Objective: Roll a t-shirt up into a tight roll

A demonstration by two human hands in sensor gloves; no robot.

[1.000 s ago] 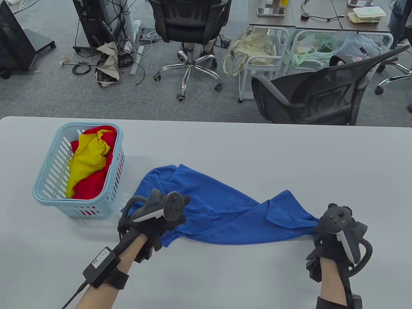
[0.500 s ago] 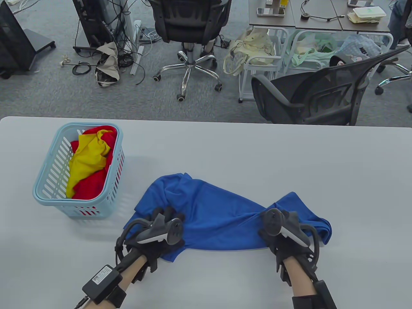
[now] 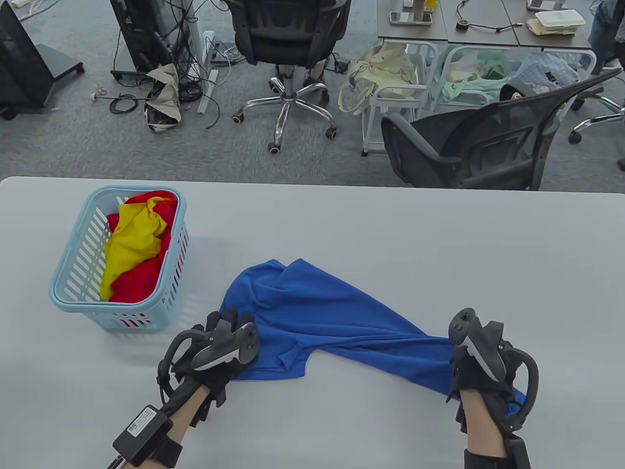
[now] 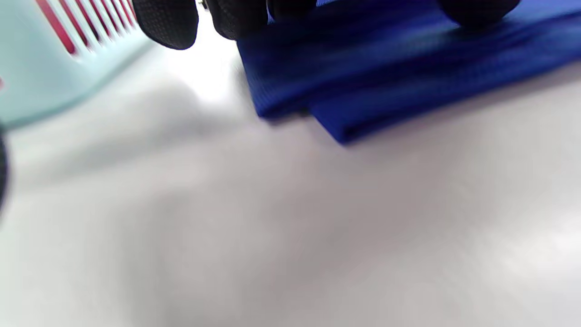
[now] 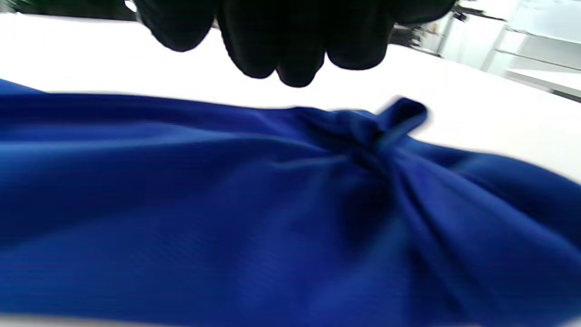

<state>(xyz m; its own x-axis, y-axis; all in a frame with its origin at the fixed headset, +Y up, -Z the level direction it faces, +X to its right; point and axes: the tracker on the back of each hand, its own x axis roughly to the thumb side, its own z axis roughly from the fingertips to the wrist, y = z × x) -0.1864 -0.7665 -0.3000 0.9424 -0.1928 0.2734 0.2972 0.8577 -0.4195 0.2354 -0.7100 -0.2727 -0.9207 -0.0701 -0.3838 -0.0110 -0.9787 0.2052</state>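
Blue shirt (image 3: 312,317) lies unrolled on the surface (image 3: 390,234), long axis running from far left to near right. Left hand (image 3: 219,349) presses its left end with extended fingers (image 4: 168,22); right hand (image 3: 481,376) bunches the near-right end, grip hidden. Rolling not started.

**Around the table**

A pale blue basket (image 3: 73,273) sits far left on the grey table (image 3: 390,229), with red cloth (image 3: 136,283) and yellow cloth (image 3: 129,244) bundled inside. Beyond, two black chairs (image 3: 288,34) stand on the carpet, with cables (image 3: 161,73) at the left and bags (image 3: 381,73) under a desk.
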